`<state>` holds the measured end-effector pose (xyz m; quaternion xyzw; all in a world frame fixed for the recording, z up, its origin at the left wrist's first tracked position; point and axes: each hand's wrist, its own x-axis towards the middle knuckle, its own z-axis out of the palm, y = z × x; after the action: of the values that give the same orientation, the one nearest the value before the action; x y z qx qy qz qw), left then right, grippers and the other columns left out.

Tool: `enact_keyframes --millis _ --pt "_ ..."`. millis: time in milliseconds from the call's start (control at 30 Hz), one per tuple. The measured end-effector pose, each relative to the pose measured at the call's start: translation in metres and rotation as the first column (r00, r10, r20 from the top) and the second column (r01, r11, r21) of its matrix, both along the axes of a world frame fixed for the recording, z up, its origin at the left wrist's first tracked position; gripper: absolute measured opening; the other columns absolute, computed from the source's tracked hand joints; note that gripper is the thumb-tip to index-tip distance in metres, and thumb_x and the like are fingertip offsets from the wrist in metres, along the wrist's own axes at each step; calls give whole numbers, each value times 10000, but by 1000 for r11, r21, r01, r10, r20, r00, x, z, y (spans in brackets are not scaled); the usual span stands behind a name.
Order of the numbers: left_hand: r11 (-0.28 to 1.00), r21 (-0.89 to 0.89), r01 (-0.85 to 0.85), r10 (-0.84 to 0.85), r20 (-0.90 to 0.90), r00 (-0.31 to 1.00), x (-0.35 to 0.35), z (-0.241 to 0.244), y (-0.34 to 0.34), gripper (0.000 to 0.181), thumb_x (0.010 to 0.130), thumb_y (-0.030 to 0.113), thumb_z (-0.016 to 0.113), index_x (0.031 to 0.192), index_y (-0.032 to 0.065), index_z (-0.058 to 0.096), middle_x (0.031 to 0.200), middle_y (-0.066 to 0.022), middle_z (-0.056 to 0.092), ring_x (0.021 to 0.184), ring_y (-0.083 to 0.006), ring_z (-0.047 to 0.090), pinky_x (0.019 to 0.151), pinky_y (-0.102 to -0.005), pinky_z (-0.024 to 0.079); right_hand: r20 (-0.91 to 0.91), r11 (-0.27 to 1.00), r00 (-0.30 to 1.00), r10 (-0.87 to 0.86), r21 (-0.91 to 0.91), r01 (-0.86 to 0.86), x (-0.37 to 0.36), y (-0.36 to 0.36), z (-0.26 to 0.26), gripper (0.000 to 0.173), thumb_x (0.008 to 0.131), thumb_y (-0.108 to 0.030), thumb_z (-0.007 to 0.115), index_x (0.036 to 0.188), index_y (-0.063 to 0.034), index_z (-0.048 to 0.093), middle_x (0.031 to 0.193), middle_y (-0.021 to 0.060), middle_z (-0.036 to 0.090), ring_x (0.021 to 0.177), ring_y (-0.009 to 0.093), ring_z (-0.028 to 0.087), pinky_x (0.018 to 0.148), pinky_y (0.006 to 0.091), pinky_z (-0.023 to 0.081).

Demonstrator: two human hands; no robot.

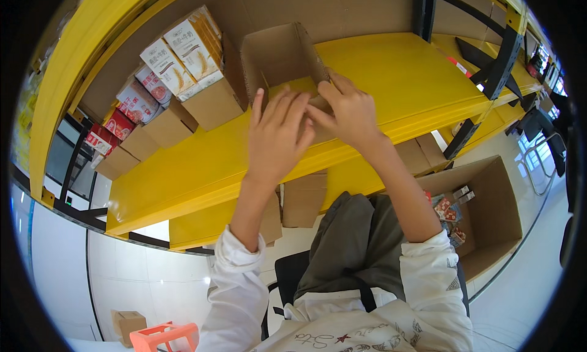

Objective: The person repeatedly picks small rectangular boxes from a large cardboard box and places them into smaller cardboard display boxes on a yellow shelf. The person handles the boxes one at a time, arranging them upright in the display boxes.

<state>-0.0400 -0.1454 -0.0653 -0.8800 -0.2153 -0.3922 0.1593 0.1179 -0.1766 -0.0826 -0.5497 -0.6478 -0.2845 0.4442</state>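
An open-topped cardboard box [283,51] stands on the yellow metal shelf [390,76] in front of me. Yellow surface shows at the bottom inside it. My left hand [277,127] is over the box's front side, palm down, fingers spread and one finger raised; it covers much of that side. At the right front corner, my right hand [352,111] has its fingers bent around the cardboard edge, with the thumb pointing toward my left hand. The contact under both hands is partly hidden.
Left of the box, cut-down cardboard boxes hold oat-milk cartons [188,54], printed cans [140,97] and red packs [110,127]. A large carton [490,214] with small packages stands on the floor at right. An orange plastic stool [165,336] and a small box [130,324] are lower left.
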Motion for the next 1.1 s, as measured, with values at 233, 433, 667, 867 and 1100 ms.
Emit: enact_keyframes --millis 233,433,667,867,1100 --pt "994 69 -86 83 51 995 7 -20 0 414 765 246 600 1136 86 508 1125 -80 507 1140 -251 423 1027 -475 194 -66 939 989 134 -309 -148 1 -49 -9 620 768 -232 603 1321 -154 333 1342 251 286 1164 384 403 926 422 389" --pt "987 19 -161 159 76 984 15 -24 -4 448 787 281 577 1180 95 470 1201 -73 470 1199 -263 361 1033 -517 121 59 877 986 154 -469 -109 22 -115 -49 612 753 -193 609 1316 -182 369 1367 229 261 1206 374 361 981 452 318" --pt "969 79 -235 233 35 972 22 -27 -1 486 787 348 546 1201 107 466 1168 -95 480 1103 -280 415 960 -487 238 90 668 996 -23 -740 82 71 -215 -115 462 764 -211 597 1206 -156 478 1367 188 289 1250 335 323 1014 490 259" --pt "950 200 -240 255 -55 965 26 -29 7 525 843 498 453 1291 226 431 1127 -91 531 1017 -264 479 849 -419 338 -55 428 913 -405 -893 136 142 -314 -161 385 739 -166 607 1114 -101 552 1298 187 382 1167 356 393 993 450 290" --pt "917 307 -255 301 -114 947 20 -27 22 516 845 524 463 1261 218 475 1124 -114 569 989 -234 539 759 -364 460 -183 303 722 -667 -952 39 241 -395 -244 329 822 -277 548 1088 -86 570 1136 200 529 1021 359 509 910 393 390"
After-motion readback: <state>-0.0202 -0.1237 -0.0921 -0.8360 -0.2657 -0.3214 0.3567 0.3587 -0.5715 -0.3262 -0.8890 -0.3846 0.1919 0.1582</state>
